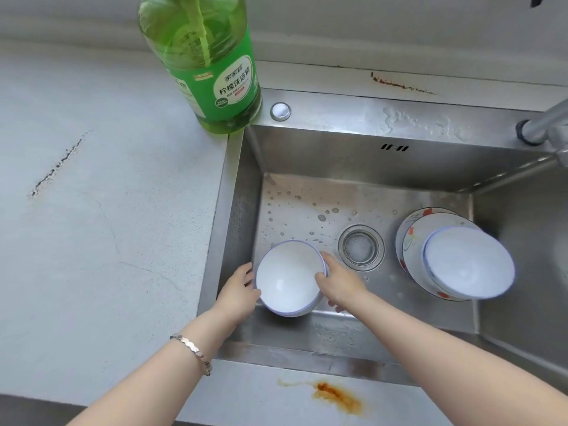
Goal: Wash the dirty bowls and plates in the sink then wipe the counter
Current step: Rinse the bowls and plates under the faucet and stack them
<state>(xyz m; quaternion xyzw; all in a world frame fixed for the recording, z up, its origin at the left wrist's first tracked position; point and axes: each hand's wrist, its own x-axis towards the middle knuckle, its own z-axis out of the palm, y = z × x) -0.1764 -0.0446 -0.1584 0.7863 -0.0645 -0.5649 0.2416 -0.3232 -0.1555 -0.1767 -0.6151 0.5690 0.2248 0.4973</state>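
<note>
Left hand and right hand grip opposite rims of a white bowl, tilted inside the sink just left of the drain. Right of the drain, a second bowl rests on stacked plates.

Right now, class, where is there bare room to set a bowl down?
Free: the counter left of the sink, before the detergent bottle; sink floor behind the drain. Crowded: right side, plates under a second bowl; front-left, left hand and right hand around the held bowl.
</note>
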